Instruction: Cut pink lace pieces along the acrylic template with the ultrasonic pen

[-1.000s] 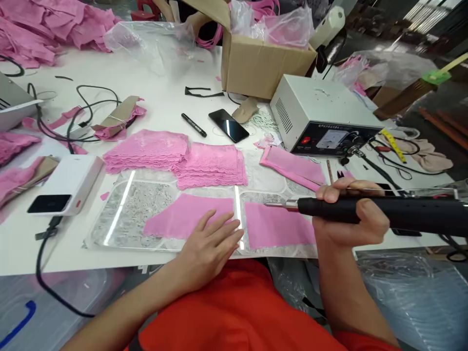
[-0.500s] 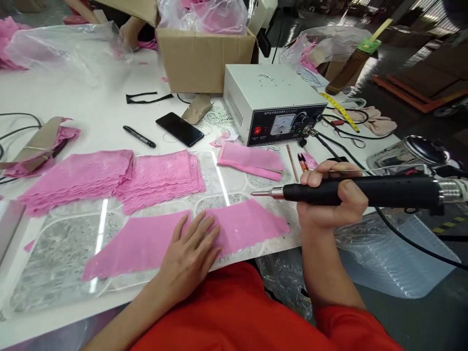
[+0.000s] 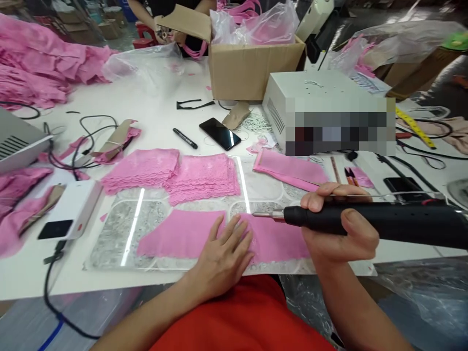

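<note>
My left hand (image 3: 224, 257) lies flat with fingers spread on two overlapping pink fabric pieces (image 3: 183, 234) that rest on a clear plate (image 3: 117, 234) near the table's front edge. My right hand (image 3: 340, 229) is wrapped round a black pen-shaped tool (image 3: 365, 222) held level. Its metal tip (image 3: 265, 214) points left, just above the fabric and close to my left fingertips.
Two stacks of pink lace (image 3: 171, 173) and folded pink strips (image 3: 290, 168) lie behind the plate. A white control box (image 3: 321, 112), a phone (image 3: 220, 133), a marker (image 3: 185, 138), a cardboard box (image 3: 252, 63), cables (image 3: 84, 141) and a white device (image 3: 71, 209) surround it. Another person (image 3: 164, 14) stands at the far side.
The view swung back left. My left hand stayed pressed on the pink pieces, which now overlap, and the tool's tip came down closer to my left fingertips.
</note>
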The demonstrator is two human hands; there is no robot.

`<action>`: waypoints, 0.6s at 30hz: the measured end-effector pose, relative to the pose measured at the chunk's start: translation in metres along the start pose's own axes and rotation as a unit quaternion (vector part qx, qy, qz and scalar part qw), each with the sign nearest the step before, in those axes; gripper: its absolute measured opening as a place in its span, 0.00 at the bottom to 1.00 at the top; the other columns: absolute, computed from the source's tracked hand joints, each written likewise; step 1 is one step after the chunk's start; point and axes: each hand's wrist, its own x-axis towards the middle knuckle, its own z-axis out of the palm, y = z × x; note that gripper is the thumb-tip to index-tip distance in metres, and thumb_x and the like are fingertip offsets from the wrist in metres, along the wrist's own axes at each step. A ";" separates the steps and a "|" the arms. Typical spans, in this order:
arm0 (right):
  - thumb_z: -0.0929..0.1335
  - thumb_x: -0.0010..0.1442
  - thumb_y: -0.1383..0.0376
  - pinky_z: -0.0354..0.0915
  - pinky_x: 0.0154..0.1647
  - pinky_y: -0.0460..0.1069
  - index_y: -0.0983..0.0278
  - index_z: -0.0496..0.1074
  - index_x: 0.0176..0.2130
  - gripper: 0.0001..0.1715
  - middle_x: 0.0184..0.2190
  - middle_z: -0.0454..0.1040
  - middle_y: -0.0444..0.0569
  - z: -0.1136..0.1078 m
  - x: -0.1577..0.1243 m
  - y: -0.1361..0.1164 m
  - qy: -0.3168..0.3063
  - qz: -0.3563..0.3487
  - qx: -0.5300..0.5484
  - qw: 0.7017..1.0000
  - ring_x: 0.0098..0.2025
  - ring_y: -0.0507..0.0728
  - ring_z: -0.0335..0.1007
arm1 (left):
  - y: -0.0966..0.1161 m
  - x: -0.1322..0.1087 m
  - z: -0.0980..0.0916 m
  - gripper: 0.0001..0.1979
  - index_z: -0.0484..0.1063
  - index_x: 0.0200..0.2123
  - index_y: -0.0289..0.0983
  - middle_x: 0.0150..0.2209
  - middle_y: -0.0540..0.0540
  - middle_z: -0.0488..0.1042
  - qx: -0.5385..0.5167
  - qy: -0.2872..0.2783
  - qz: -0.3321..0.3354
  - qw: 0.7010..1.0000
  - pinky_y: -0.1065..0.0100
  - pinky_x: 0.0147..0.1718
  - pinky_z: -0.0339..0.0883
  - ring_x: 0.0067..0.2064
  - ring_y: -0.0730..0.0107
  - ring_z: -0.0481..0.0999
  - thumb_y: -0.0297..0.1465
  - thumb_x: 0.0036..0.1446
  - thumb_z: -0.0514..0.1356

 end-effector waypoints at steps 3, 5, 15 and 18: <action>0.67 0.46 0.65 0.66 0.22 0.50 0.63 0.73 0.33 0.10 0.29 0.71 0.45 0.005 -0.007 0.004 -0.023 0.016 0.006 1.000 0.22 0.50 0.64 | 0.001 0.000 0.001 0.14 0.72 0.52 0.33 0.56 0.37 0.74 0.005 0.002 -0.009 1.000 0.46 0.67 0.51 0.65 0.52 0.65 0.31 0.65 0.58; 0.67 0.47 0.65 0.67 0.24 0.50 0.63 0.73 0.33 0.11 0.30 0.72 0.45 0.007 -0.010 0.007 -0.029 0.020 0.010 0.999 0.23 0.50 0.65 | 0.001 -0.001 0.002 0.14 0.73 0.52 0.33 0.57 0.38 0.73 0.006 0.002 -0.013 1.000 0.46 0.67 0.50 0.65 0.52 0.64 0.32 0.65 0.58; 0.69 0.50 0.61 0.67 0.27 0.50 0.61 0.71 0.35 0.10 0.32 0.72 0.45 0.014 -0.015 0.021 -0.043 0.015 -0.007 0.999 0.24 0.50 0.67 | -0.003 -0.001 0.000 0.15 0.72 0.54 0.33 0.57 0.38 0.73 -0.004 -0.013 -0.016 1.000 0.46 0.66 0.50 0.65 0.49 0.65 0.31 0.67 0.56; 0.69 0.50 0.61 0.67 0.28 0.50 0.61 0.71 0.35 0.10 0.32 0.72 0.45 0.013 -0.015 0.022 -0.042 0.012 -0.005 0.999 0.24 0.50 0.67 | -0.004 -0.001 -0.001 0.15 0.71 0.54 0.33 0.58 0.38 0.73 -0.010 -0.023 -0.014 1.000 0.46 0.66 0.50 0.65 0.49 0.64 0.31 0.67 0.56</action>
